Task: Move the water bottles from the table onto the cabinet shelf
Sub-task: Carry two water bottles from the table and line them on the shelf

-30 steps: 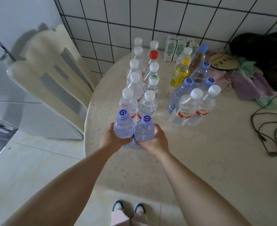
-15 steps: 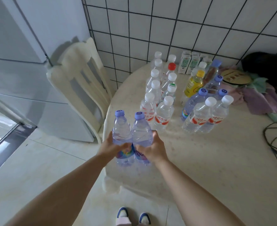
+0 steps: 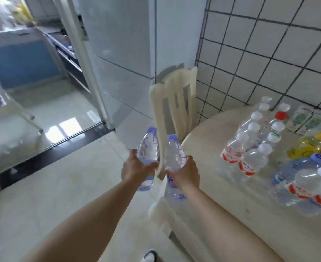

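My left hand [image 3: 135, 168] grips a clear water bottle with a purple cap [image 3: 148, 146], held upright above the floor. My right hand [image 3: 184, 172] grips a second purple-capped bottle [image 3: 173, 154] beside it, left of the table edge. Several more water bottles [image 3: 254, 140] with white, red and blue caps stand on the round cream table [image 3: 212, 167] at the right. No cabinet shelf is plainly visible.
A cream chair [image 3: 174, 103] stands between the table and a white fridge [image 3: 122, 59]. A doorway with a dark threshold [image 3: 48, 150] opens at the left onto a kitchen. Small cartons [image 3: 303, 120] and a yellow bottle [image 3: 307, 146] sit by the tiled wall.
Both hands have lifted the two purple-capped bottles off the table and carried them left, past the table edge. The view has swung left toward the fridge and doorway.
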